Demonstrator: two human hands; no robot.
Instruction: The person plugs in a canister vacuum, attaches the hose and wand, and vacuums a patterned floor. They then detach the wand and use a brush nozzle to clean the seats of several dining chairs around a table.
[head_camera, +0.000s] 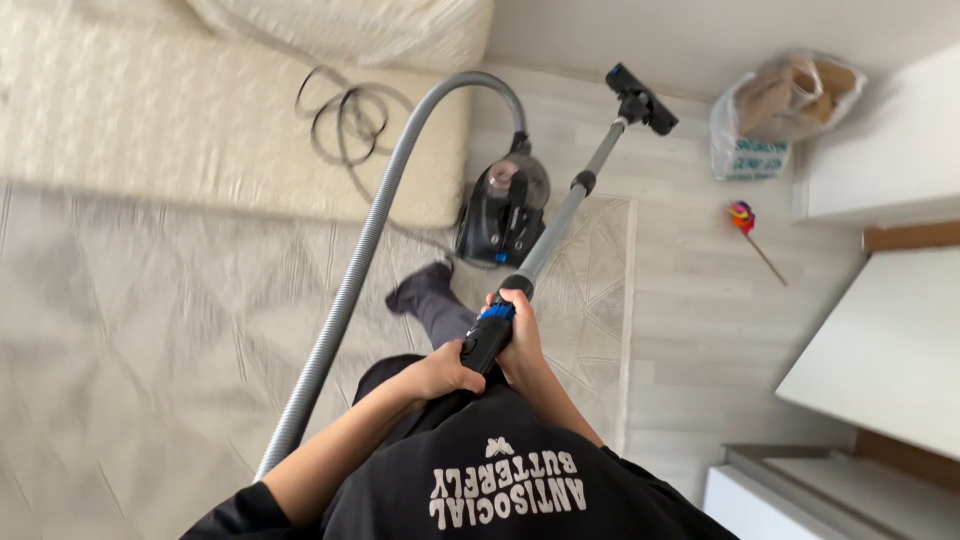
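both hands clenched on the wand handle (488, 338), left hand (445, 372) low to steady, right hand (518, 335) higher to steer, keeping the nozzle (641, 98) on bare floor (700, 300) beyond the canister (503, 210).

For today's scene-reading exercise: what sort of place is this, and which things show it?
Probably a room in a home: a rug on pale plank flooring, a canister vacuum cleaner, and white furniture along one side.
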